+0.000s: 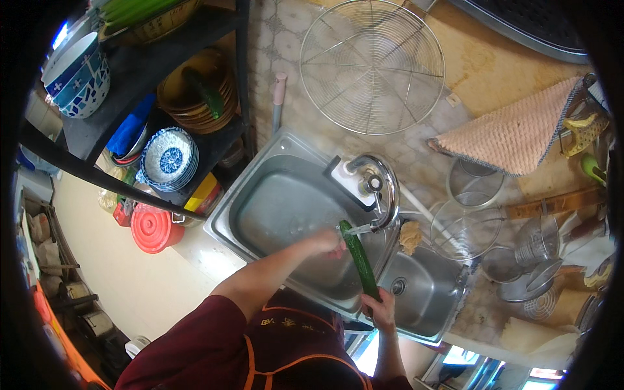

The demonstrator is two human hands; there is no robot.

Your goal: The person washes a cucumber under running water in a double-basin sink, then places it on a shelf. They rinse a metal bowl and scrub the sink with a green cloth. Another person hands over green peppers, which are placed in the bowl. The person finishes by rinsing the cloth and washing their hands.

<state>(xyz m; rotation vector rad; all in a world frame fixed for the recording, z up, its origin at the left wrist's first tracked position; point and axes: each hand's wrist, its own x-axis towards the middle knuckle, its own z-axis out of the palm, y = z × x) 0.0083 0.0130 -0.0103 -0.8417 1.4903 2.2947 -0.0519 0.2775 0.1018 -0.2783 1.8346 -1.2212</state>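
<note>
My right hand (381, 308) grips the lower end of a long green cucumber (359, 258), which slants up over the large basin of a stainless steel sink (278, 195). Water (360, 229) runs from the curved chrome faucet (393, 195) onto the cucumber's upper end. My left hand (327, 242) is beside that upper end, over the same basin. Its fingers are blurred, and whether they touch the cucumber is unclear. The smaller basin (424, 278) with a drain lies to the right.
A large wire strainer (373, 68) hangs on the tiled wall beyond the sink. Smaller strainers (465, 229) and a pink cloth (507, 126) are at right. On the left rack (146, 63) stand patterned bowls (170, 156) and stacked brown baskets (195, 105) holding another cucumber (212, 100). A red lidded bucket (153, 226) is below.
</note>
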